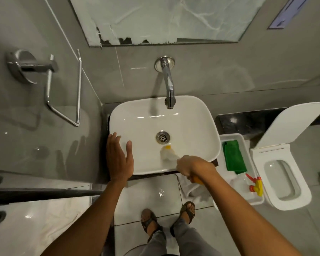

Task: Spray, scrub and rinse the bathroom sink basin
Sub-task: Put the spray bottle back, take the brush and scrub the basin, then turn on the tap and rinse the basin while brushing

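A white rectangular sink basin (192, 126) sits below a chrome wall faucet (168, 85), with a metal drain (163, 137) at its middle. My right hand (192, 168) grips the orange handle of a scrub brush (167, 153). Its blurred white-and-yellow head lies inside the basin just below the drain. My left hand (119, 157) rests flat on the basin's left front rim, fingers spread, holding nothing. No water shows at the faucet.
A white tray (229, 139) to the right of the sink holds a green cloth (233, 157) and a spray bottle (255, 184) with a red and yellow trigger. An open toilet (281, 174) stands further right. A chrome towel holder (50, 85) projects from the left wall.
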Demonstrator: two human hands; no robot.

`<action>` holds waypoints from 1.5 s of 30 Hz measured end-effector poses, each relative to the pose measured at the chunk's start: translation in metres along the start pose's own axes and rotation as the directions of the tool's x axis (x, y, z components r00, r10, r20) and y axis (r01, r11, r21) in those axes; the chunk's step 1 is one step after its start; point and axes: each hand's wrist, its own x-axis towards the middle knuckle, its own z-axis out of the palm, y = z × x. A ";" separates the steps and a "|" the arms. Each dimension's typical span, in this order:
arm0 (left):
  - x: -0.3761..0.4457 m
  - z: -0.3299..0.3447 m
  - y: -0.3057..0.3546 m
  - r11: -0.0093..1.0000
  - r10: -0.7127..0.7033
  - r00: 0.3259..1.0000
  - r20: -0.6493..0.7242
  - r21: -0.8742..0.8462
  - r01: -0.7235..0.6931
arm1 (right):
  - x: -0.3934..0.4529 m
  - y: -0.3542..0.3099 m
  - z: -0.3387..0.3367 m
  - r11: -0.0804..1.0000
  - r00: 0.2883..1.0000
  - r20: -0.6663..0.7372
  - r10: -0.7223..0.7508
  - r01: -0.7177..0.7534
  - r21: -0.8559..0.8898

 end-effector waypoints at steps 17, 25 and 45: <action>0.033 -0.030 0.110 0.991 0.103 0.970 0.221 -0.103 -0.082 | -0.009 -0.002 0.061 0.737 0.914 -0.397 -0.081 0.323 0.594; 0.094 -0.023 0.214 0.995 0.070 0.953 0.294 0.049 -0.088 | -0.004 0.019 0.038 0.735 0.858 -0.513 -0.009 0.354 0.578; 0.125 -0.017 0.245 0.965 -0.072 0.894 0.443 0.258 -0.051 | 0.021 0.048 0.023 0.773 0.805 -0.565 -0.179 0.471 0.425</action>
